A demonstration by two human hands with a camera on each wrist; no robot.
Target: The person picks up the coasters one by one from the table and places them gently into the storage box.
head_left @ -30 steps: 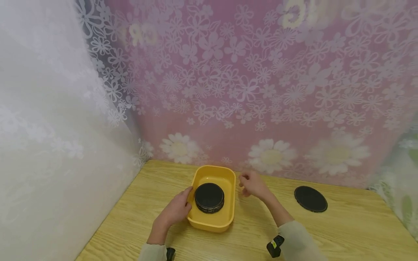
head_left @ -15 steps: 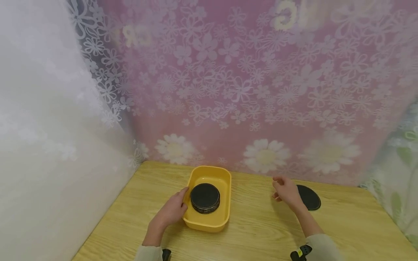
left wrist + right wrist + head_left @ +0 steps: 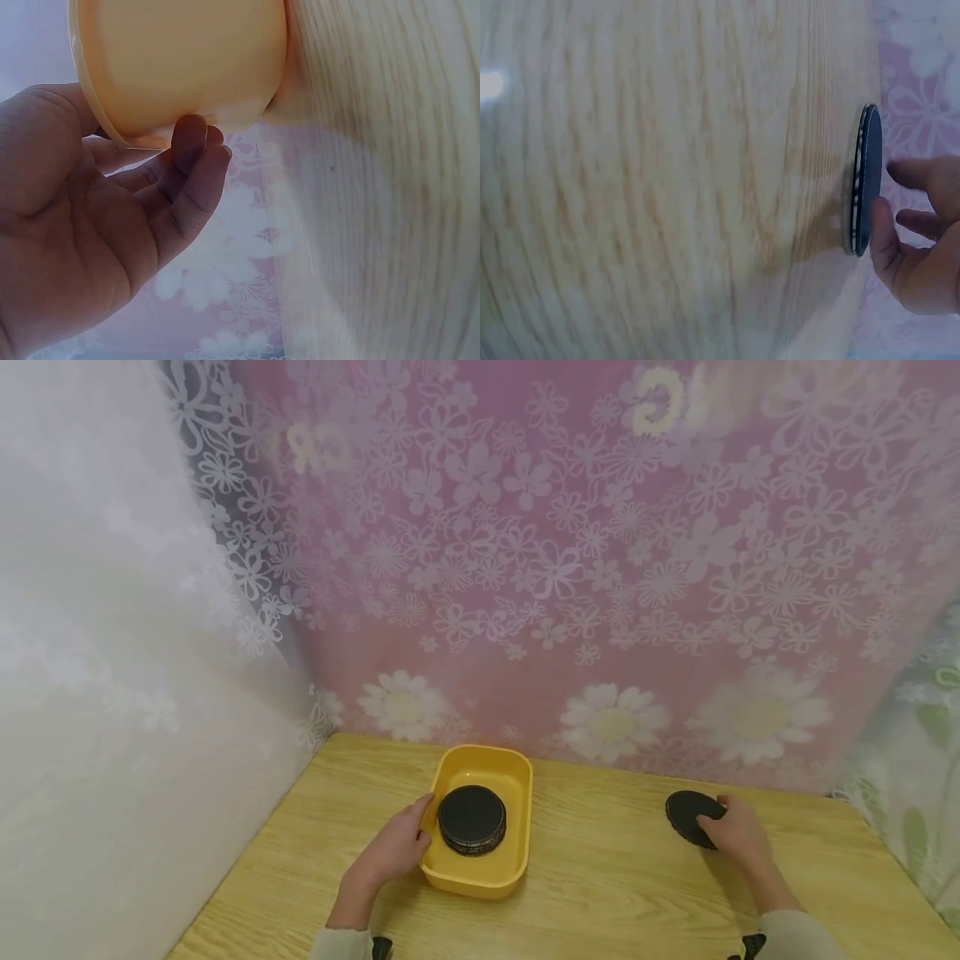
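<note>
My left hand (image 3: 397, 843) holds the left rim of a yellow rectangular plastic tub (image 3: 517, 835). In the left wrist view its fingers (image 3: 199, 180) curl against the tub's outer wall. Inside the tub lies a stack of round black coasters (image 3: 472, 817) with stitched edges. A single black coaster (image 3: 686, 814) lies flat on the table at the right. Over its right edge is my right hand (image 3: 738, 835), thumb on or just above the top and a finger at the far edge. The right wrist view shows these fingers spread around the coaster (image 3: 868, 180); firm contact is unclear.
The wood-grain table (image 3: 600, 877) carries both the tub and the lone coaster. Behind it hangs a pink flowered cloth (image 3: 525, 693), close to the table's back edge. A whitish cloth (image 3: 187, 777) borders the left side.
My right hand has moved from beside the tub rightward to the single coaster, reaching over its right edge. My left hand stays on the tub's rim, and the stack is unchanged.
</note>
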